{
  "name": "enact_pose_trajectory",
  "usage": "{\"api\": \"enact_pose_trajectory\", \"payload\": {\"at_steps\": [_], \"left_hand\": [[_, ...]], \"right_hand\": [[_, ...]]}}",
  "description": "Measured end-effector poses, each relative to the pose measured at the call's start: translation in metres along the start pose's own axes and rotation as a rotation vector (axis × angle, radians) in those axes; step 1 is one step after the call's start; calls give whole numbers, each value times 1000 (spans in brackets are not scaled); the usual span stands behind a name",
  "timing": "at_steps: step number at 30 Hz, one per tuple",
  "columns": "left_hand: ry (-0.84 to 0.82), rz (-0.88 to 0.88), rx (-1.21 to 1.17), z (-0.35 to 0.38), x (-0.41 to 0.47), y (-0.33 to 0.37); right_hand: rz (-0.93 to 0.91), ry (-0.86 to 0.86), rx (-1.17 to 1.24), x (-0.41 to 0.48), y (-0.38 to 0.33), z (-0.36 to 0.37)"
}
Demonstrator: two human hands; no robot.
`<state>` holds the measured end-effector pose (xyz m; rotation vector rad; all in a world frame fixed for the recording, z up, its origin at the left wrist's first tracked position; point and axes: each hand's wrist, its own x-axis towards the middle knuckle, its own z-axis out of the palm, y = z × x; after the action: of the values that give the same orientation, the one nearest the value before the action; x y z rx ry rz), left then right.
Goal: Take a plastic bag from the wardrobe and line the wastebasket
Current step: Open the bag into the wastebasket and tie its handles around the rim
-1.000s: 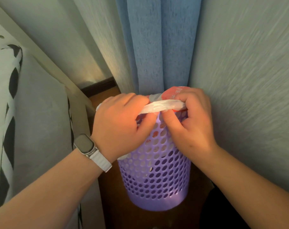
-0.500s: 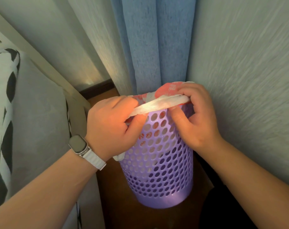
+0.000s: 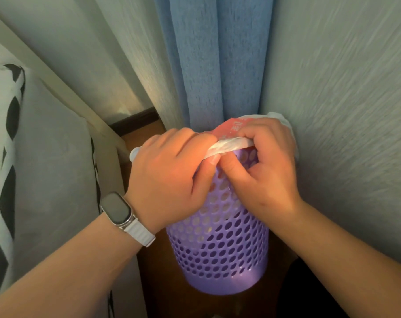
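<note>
A purple perforated wastebasket [image 3: 220, 255] stands on the brown floor in the corner, under both my hands. A white and red plastic bag [image 3: 229, 144] lies over its rim, with a rolled white edge stretched between my hands. My left hand [image 3: 169, 175] grips the bag's edge at the near left of the rim, thumb curled under. My right hand [image 3: 261, 171] pinches the same rolled edge at the right, close to the wall. More white bag bulges behind my right hand. The basket's opening is hidden by my hands.
A blue curtain [image 3: 215, 65] hangs right behind the basket. A textured wall [image 3: 344, 122] runs along the right, touching distance from the basket. A bed with grey bedding [image 3: 48, 161] and a black-and-white patterned cover [image 3: 4, 134] fills the left. Brown floor [image 3: 160, 283] shows around the basket.
My hands have drawn closer together along the rolled bag edge, thumbs now almost meeting. The bag's edge at the right sits further over the rim by the wall.
</note>
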<state>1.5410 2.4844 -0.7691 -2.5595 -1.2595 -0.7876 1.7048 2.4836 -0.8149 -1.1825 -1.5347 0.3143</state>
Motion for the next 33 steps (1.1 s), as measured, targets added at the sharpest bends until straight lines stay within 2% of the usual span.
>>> {"api": "enact_pose_trajectory", "payload": {"at_steps": [4, 9, 13, 20, 25, 33], "left_hand": [[-48, 57, 36, 4, -3, -7], [-16, 69, 16, 4, -3, -16], [73, -3, -49, 2, 0, -18], [180, -70, -22, 6, 0, -12], [112, -41, -9, 3, 3, -4], [27, -34, -73, -2, 4, 3]], "right_hand": [[-4, -20, 27, 2, 2, 1], [-111, -67, 6, 11, 22, -9], [-69, -36, -14, 15, 34, -9], [-16, 36, 38, 9, 20, -7], [-27, 79, 50, 5, 13, -5], [-26, 49, 22, 0, 10, 1]]}}
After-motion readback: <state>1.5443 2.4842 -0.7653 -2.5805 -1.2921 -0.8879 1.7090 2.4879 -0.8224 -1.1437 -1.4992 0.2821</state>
